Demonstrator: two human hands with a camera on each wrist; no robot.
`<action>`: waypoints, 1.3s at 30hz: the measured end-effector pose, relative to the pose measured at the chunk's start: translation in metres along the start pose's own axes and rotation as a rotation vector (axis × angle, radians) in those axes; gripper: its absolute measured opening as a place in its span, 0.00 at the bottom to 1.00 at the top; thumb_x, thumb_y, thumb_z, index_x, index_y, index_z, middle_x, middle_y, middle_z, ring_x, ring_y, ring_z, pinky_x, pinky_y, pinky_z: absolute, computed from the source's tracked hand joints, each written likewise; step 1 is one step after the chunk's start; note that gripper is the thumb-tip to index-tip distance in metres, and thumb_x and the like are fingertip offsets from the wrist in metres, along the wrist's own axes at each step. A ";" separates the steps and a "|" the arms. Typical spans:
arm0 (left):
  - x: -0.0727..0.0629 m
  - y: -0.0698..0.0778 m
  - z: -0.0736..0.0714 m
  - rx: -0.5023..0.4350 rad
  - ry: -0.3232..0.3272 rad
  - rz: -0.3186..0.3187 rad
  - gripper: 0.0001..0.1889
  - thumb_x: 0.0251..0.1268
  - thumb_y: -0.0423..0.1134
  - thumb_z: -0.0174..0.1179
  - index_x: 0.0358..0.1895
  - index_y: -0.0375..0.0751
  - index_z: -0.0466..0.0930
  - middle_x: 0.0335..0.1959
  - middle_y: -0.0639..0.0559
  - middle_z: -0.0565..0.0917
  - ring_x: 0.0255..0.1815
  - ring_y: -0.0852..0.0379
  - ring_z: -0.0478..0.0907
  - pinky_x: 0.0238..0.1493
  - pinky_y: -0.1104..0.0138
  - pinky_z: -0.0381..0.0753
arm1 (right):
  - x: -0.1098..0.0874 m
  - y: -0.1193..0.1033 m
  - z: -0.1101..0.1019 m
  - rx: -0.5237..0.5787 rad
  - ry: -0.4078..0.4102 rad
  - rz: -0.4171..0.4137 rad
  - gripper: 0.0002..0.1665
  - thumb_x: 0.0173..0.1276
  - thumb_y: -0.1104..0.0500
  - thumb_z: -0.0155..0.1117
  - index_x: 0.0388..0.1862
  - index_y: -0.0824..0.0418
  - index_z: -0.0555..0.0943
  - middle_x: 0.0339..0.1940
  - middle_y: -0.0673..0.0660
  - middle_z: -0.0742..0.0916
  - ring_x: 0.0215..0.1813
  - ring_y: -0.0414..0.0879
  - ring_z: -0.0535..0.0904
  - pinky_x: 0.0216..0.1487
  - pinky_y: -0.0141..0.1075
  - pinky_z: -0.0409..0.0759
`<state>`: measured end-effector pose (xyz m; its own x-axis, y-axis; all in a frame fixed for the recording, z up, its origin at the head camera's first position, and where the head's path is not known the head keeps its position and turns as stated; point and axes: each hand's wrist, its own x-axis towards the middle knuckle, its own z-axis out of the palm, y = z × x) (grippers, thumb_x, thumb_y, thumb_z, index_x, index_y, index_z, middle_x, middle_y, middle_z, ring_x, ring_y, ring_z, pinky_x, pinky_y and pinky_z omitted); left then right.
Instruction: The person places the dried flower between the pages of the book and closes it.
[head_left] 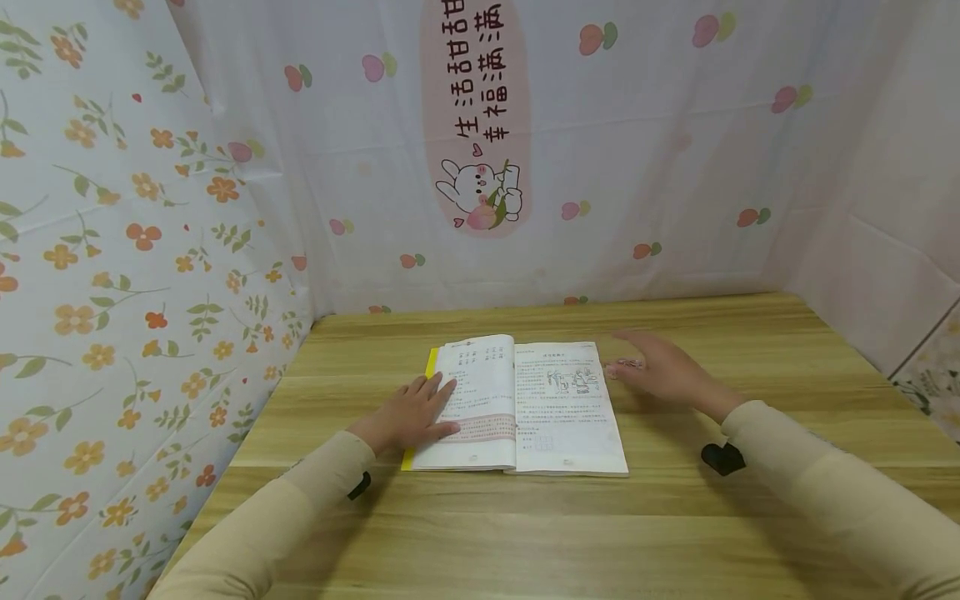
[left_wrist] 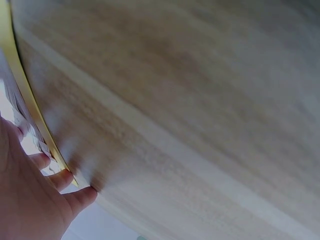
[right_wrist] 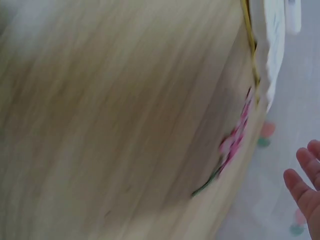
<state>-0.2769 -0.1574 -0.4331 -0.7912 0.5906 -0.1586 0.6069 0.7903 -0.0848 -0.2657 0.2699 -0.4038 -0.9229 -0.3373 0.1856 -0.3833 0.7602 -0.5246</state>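
An open book (head_left: 566, 400) with printed pages lies on the wooden table, its yellow cover showing along the left side. My left hand (head_left: 412, 412) rests on the left page with fingers spread; in the left wrist view, some of its fingertips reach the yellow cover edge (left_wrist: 37, 112) and the table beside it. Just off the book's right edge is my right hand (head_left: 663, 371), fingers extended and holding nothing. In the right wrist view, a thin pink flower-shaped piece (right_wrist: 232, 145) with a green stem lies on the table close to the book.
The wooden table (head_left: 480, 542) runs back to a white curtain (head_left: 645, 167) printed with tulips and a rabbit. A floral cloth (head_left: 112, 292) hangs along the left side. Black pieces show beside both cuffs, one heart-shaped (head_left: 722, 458) at the right.
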 end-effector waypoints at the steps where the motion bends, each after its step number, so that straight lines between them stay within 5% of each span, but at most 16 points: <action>1: 0.000 0.000 0.000 -0.001 -0.002 0.000 0.44 0.70 0.68 0.41 0.78 0.41 0.48 0.75 0.37 0.55 0.73 0.38 0.55 0.66 0.46 0.59 | -0.001 0.004 -0.002 -0.001 0.011 0.016 0.40 0.70 0.45 0.63 0.72 0.65 0.64 0.68 0.68 0.71 0.67 0.66 0.67 0.59 0.62 0.66; 21: -0.002 0.000 -0.001 -0.049 -0.004 0.008 0.43 0.71 0.68 0.39 0.78 0.41 0.47 0.76 0.36 0.53 0.73 0.36 0.53 0.67 0.45 0.56 | -0.011 0.057 -0.011 0.163 0.000 0.256 0.31 0.72 0.53 0.62 0.63 0.74 0.71 0.54 0.72 0.78 0.55 0.64 0.74 0.52 0.52 0.74; 26: -0.002 0.000 -0.001 -0.043 -0.006 0.003 0.43 0.71 0.68 0.39 0.78 0.42 0.46 0.76 0.36 0.53 0.73 0.37 0.53 0.67 0.45 0.56 | -0.011 0.058 -0.007 0.141 0.001 0.255 0.27 0.70 0.53 0.64 0.60 0.71 0.75 0.52 0.69 0.81 0.52 0.61 0.76 0.45 0.46 0.77; 39: 0.001 -0.001 0.000 -0.038 -0.019 -0.007 0.44 0.70 0.69 0.38 0.78 0.43 0.46 0.76 0.38 0.52 0.74 0.38 0.51 0.68 0.46 0.56 | -0.008 0.060 0.001 0.068 0.008 0.153 0.21 0.69 0.56 0.65 0.52 0.71 0.82 0.53 0.72 0.81 0.54 0.67 0.77 0.52 0.59 0.74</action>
<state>-0.2778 -0.1577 -0.4336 -0.7937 0.5820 -0.1769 0.5977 0.8002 -0.0489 -0.2808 0.3173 -0.4376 -0.9708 -0.2156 0.1055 -0.2349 0.7628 -0.6024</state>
